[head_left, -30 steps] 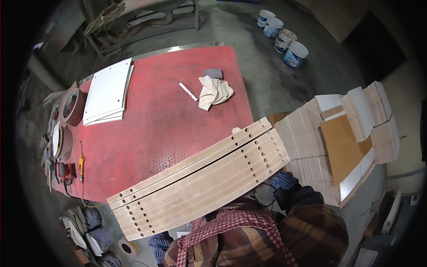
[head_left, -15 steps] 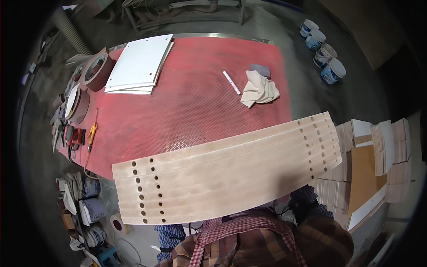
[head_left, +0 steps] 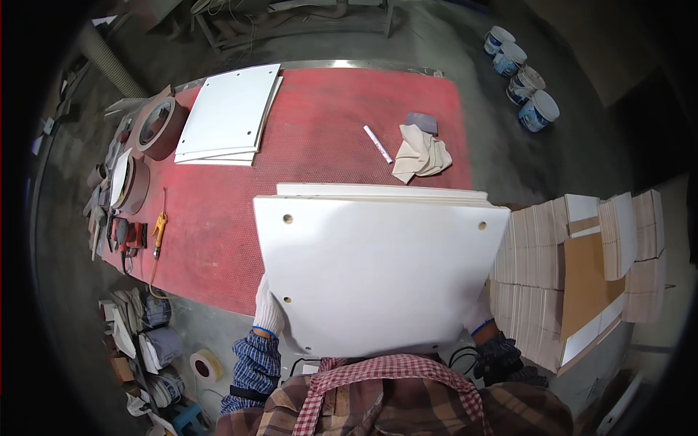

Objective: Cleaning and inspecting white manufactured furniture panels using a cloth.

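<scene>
A stack of white drilled panels (head_left: 385, 269) is between my two gloved hands, its broad white face with round holes near the corners turned toward me. The back panels of the stack stick out a little above the front one. My left hand (head_left: 269, 309), in a white knitted glove, is closed on the left edge, its fingertips hidden by the panels. At the right edge my right hand (head_left: 477, 312) grips in the same way, mostly hidden behind the stack. Beyond it lies a red table (head_left: 320, 145), with several more white panels (head_left: 227, 109) at its far left.
On the table are a cloth (head_left: 422, 154), a grey pad (head_left: 422, 123), a white marker (head_left: 377, 144), sanding belt rolls (head_left: 161, 129), a red sander (head_left: 129, 236) and a yellow air gun (head_left: 160, 227). Stacked panels (head_left: 527, 291) stand on the right; several buckets (head_left: 539, 111) sit on the floor.
The stack has turned from its layered edges facing up to its white face showing. Both gloves have come into view at its sides.
</scene>
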`<state>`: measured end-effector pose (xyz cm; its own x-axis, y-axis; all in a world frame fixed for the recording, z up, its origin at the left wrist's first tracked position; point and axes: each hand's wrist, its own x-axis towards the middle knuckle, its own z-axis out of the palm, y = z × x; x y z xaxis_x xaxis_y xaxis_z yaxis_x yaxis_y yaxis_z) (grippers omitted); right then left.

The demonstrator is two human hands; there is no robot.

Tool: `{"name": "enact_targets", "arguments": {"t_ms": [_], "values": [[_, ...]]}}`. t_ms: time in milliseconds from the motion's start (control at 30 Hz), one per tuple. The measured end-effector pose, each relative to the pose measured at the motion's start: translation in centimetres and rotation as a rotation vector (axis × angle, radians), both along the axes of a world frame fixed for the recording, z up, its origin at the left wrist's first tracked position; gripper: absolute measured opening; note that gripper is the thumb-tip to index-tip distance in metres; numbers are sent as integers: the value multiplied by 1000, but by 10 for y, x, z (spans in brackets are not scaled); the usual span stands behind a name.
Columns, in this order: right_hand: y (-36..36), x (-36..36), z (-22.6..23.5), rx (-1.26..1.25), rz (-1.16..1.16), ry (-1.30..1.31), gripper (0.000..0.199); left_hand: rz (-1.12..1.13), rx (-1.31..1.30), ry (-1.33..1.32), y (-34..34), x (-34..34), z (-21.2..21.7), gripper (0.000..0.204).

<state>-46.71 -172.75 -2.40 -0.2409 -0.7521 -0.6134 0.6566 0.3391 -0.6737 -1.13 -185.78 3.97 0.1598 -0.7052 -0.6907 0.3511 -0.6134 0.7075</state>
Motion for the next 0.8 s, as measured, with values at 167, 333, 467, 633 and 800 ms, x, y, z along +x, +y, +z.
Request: {"name": "enact_targets", "arguments": {"t_ms": [167, 333, 467, 633, 800], "values": [[4, 15, -29, 126, -15, -27, 41, -199, 131, 148, -25, -18, -15, 61], [7, 17, -38, -58, 845, 1485, 40, -237, 188, 183, -29, -19, -35, 66], [-1, 5, -54, -135, 981, 1553, 38, -274, 172, 171, -35, -15, -58, 72], [6, -6, -57, 157, 673, 1096, 37, -296, 206, 170, -47, -23, -65, 75], [-23, 18, 48, 577, 739, 933, 44, -268, 263, 174, -44, -15, -71, 77]]}}
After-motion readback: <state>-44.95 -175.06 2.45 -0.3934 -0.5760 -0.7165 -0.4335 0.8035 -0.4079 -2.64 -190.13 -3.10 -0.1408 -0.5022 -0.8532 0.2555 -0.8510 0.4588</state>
